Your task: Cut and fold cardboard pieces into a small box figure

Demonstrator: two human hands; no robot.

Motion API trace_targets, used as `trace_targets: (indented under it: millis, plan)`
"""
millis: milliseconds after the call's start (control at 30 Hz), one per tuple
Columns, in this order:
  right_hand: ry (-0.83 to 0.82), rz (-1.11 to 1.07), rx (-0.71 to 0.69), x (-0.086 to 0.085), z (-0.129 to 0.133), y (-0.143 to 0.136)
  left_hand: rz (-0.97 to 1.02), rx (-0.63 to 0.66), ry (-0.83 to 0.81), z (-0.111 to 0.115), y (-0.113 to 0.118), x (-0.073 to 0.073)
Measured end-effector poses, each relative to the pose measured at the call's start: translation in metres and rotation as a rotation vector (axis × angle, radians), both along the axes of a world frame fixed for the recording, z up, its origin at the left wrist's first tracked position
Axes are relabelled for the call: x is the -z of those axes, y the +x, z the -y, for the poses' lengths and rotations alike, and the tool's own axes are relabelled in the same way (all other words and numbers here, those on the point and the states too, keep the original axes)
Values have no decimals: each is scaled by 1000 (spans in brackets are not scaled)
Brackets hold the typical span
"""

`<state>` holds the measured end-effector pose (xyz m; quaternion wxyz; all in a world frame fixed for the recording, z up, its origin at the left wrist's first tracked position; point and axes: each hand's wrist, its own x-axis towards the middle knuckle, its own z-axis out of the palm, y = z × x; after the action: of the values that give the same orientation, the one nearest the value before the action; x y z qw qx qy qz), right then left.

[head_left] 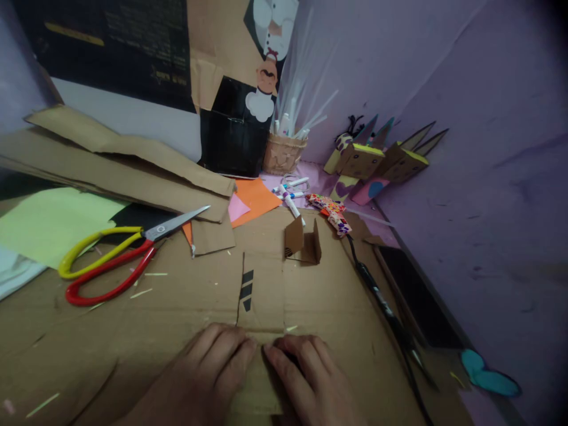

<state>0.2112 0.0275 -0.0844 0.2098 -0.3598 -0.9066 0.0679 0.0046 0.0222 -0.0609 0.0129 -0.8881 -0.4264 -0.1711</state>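
Two bare hands press flat on a narrow cardboard strip (261,296) that lies on a large cardboard sheet (133,331). The left hand (208,373) and right hand (306,378) hold nothing, fingers nearly straight, fingertips almost meeting at the strip's near fold. Just beyond the strip stands a small folded cardboard piece (304,242). Left of the strip lie scissors (119,254) with yellow and red handles, blades shut.
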Motion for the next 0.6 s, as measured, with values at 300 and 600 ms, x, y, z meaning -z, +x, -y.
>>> trace_targets:
  millis: [300, 600]
  plan:
    - [-104, -25, 31, 0, -9, 5, 18, 60, -34, -6, -2, -4]
    - [-36, -194, 227, 5, -3, -8, 51, 1, 76, -8, 0, -2]
